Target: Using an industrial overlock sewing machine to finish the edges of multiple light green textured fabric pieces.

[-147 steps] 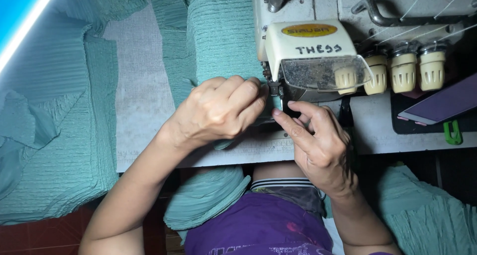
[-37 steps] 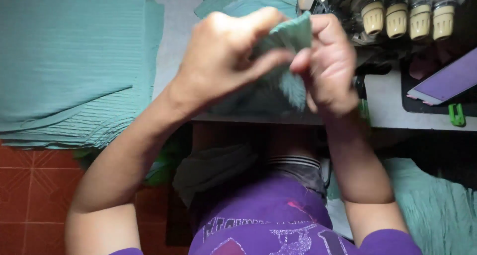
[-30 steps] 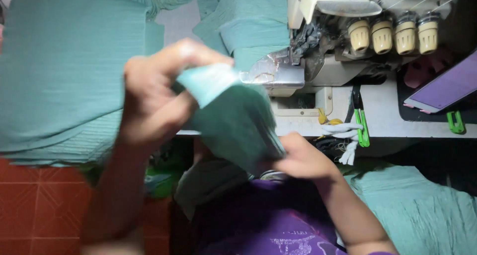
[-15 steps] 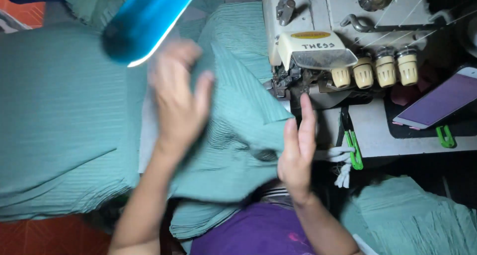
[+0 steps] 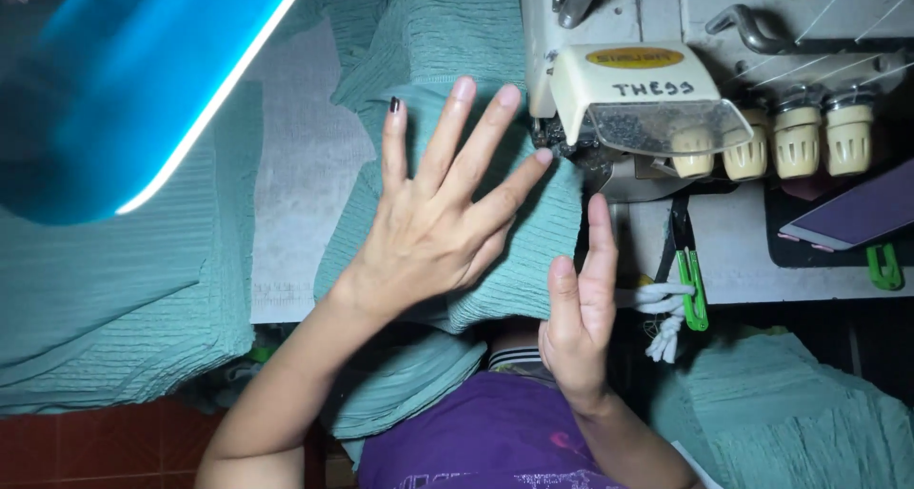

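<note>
teal ribbed fabric (image 5: 533, 260) lies on the surface before the cream sewing machine (image 5: 647, 99), under its yellow oval label (image 5: 640, 58). your left hand (image 5: 433, 227) rests on it, fingers spread; your right hand (image 5: 581, 308) stands edgewise beside it, fingers straight together.

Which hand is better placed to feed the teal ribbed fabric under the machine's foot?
Probably left: the left hand lies spread on the teal ribbed fabric, fingertips by the cream sewing machine. The right hand stands edge-on at the fabric's side.
</note>
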